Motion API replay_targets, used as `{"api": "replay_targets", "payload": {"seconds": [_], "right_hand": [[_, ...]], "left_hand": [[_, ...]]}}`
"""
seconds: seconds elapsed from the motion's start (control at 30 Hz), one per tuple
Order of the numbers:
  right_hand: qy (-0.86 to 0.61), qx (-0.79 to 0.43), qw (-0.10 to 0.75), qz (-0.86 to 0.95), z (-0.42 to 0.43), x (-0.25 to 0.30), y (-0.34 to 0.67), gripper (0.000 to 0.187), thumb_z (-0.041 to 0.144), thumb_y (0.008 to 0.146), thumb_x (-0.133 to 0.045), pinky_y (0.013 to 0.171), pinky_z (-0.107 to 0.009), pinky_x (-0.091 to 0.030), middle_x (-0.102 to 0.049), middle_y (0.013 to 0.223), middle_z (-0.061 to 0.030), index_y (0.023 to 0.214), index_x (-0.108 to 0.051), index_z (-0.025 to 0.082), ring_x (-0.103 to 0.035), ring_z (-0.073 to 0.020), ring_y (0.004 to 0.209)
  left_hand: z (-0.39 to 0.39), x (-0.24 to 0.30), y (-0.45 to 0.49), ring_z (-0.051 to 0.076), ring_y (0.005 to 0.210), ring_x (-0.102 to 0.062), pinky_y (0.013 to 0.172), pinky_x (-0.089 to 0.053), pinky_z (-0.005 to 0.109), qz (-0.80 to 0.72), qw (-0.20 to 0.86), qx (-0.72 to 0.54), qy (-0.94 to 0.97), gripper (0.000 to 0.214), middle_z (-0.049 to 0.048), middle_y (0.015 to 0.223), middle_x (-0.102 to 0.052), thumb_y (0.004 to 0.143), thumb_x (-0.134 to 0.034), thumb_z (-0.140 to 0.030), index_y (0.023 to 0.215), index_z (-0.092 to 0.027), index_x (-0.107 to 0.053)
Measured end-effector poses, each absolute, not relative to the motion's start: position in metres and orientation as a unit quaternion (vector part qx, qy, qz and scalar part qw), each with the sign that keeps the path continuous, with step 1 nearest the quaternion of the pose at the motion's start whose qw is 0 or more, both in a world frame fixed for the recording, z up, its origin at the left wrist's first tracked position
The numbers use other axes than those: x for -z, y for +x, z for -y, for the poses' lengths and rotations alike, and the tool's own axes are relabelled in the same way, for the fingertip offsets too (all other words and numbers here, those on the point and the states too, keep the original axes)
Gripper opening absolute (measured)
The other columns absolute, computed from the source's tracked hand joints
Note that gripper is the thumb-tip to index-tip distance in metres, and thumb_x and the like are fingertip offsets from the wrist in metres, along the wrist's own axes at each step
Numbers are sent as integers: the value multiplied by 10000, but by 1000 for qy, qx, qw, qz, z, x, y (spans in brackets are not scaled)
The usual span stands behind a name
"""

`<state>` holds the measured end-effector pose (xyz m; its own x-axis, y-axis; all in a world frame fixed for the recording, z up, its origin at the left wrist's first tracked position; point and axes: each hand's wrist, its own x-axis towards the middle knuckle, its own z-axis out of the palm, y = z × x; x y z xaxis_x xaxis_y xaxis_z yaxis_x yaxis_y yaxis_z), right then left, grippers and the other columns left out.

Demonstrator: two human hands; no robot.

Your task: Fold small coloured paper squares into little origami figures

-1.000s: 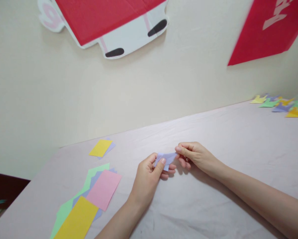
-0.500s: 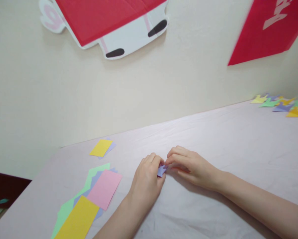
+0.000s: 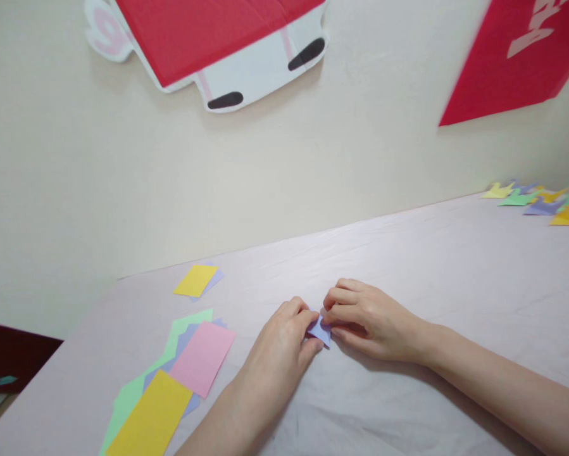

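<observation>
Between my hands, just above or on the pale cloth, is a small folded piece of purple paper [image 3: 320,332] with one corner pointing toward me. My left hand [image 3: 291,332] pinches its left side between thumb and fingers. On the opposite side, the fingers of my right hand [image 3: 364,316] are closed on the paper's upper right edge. Fingers cover much of the paper, so its full folded shape is hidden.
Left of my hands lie overlapping yellow [image 3: 151,415], pink [image 3: 203,358] and green [image 3: 125,405] paper sheets, with purple ones among them. Farther back is a small yellow sheet [image 3: 196,280] over purple. Several folded paper shapes [image 3: 543,206] stand at the far right by the wall [image 3: 265,183].
The purple paper has turned and shows more of its surface, a corner now toward me. My left thumb has shifted right along it; my right hand has moved slightly. The view has shifted a little.
</observation>
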<state>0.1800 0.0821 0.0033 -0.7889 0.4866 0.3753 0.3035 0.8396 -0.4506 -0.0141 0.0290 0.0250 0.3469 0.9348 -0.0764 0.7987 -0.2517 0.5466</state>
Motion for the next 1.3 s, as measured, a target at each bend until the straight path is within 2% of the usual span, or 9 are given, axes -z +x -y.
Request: {"api": "replay_targets", "payload": {"seconds": [0.33, 0.53, 0.67, 0.87, 1.03, 1.3], "right_hand": [[-208, -140, 235, 939, -86, 5, 179, 165, 121, 912, -551, 711, -300, -418, -671, 819, -54, 841, -689, 177, -533, -188, 802], [-218, -155, 236, 934, -87, 5, 175, 149, 72, 877, -543, 698, -291, -427, -645, 808, -54, 826, -649, 165, -533, -182, 770], [-241, -184, 251, 919, -86, 8, 173, 135, 69, 874, -536, 709, -289, -433, -623, 809, -52, 831, -626, 160, -535, -182, 777], [-255, -204, 259, 909, -87, 8, 174, 128, 75, 873, -532, 702, -295, -424, -612, 806, -50, 832, -618, 160, -517, -184, 772], [-288, -214, 264, 896, -93, 8, 178, 178, 33, 862, -542, 741, -317, -422, -623, 837, -57, 858, -661, 166, -500, -198, 809], [-290, -269, 263, 880, -96, 9, 179, 119, 98, 869, -635, 764, -320, -419, -618, 825, -37, 829, -700, 188, -503, -198, 839]], "left_hand": [[-18, -25, -6, 224, 879, -549, 794, -440, 352, -568, 153, -85, 804, 124, 44, 927, -600, 833, -630, -85, 796, -181, -561], [-20, -25, -4, 224, 873, -556, 781, -443, 351, -578, 177, -77, 793, 125, 42, 931, -588, 822, -635, -103, 849, -187, -547], [-21, -18, -5, 220, 864, -549, 756, -435, 341, -575, 183, -112, 789, 94, 37, 917, -573, 840, -579, -116, 843, -193, -527], [-26, 1, -4, 201, 799, -531, 694, -399, 309, -571, 133, -206, 783, 169, 14, 827, -542, 831, -497, -42, 786, -203, -481], [-30, 6, -4, 205, 787, -515, 695, -389, 314, -553, 100, -230, 794, 196, 15, 806, -533, 838, -486, -13, 780, -199, -466], [-33, 8, -3, 199, 788, -529, 695, -398, 304, -551, 102, -241, 793, 169, 14, 822, -559, 856, -546, -44, 795, -194, -498]]}}
